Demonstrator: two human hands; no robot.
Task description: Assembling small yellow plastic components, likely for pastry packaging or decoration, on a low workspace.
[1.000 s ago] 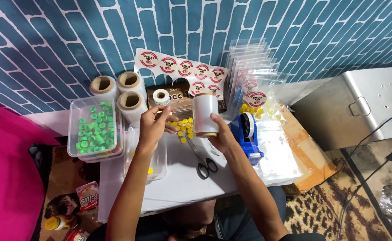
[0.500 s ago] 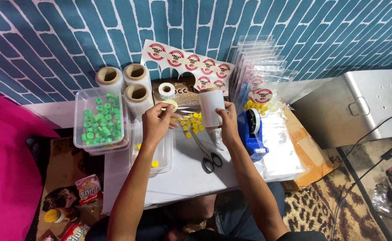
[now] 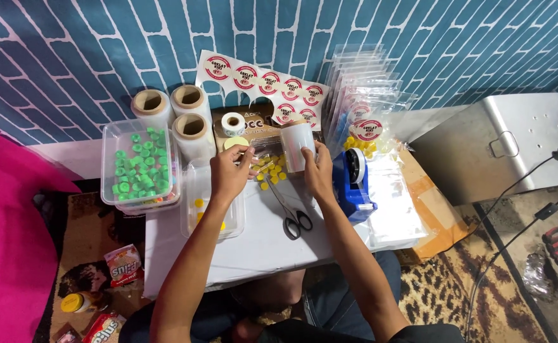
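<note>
Holding a small white bottle (image 3: 296, 147) upright above the table (image 3: 247, 248), the right hand (image 3: 318, 176) wraps its fingers round the lower side, thumb toward the person. The left hand (image 3: 230, 171) is closed in a pinch on a small yellow cap (image 3: 235, 143), just left of the bottle and apart from it.

The bottle looks like thin, smooth plastic: light, fairly stiff, but likely to dent if squeezed and apt to slip. A grip round the middle of its wall, as now, seems safest. The cap is tiny and light, easy to drop, best taken by its rim between fingertips.

Loose yellow caps (image 3: 269, 173) lie on the table under the hands. Scissors (image 3: 292, 213) lie below them, handles toward the person. A blue tape dispenser (image 3: 354, 184) stands just right of the right wrist. A clear tub (image 3: 140, 166) of green caps sits at the left, three rolls (image 3: 180, 114) of clear film behind it, and a small tape roll (image 3: 232, 124) beside them. A sheet of round stickers (image 3: 263, 82) leans on the blue brick wall, with clear bags (image 3: 365, 95) stacked to its right. A metal box (image 3: 501, 146) stands on the floor at the right.

Against the earlier pictures, the two hands have stayed close together over the yellow caps, the bottle remains in the right hand, and the left hand has kept its pinch near it. The head camera has shifted slightly, so everything sits a little differently in view.
</note>
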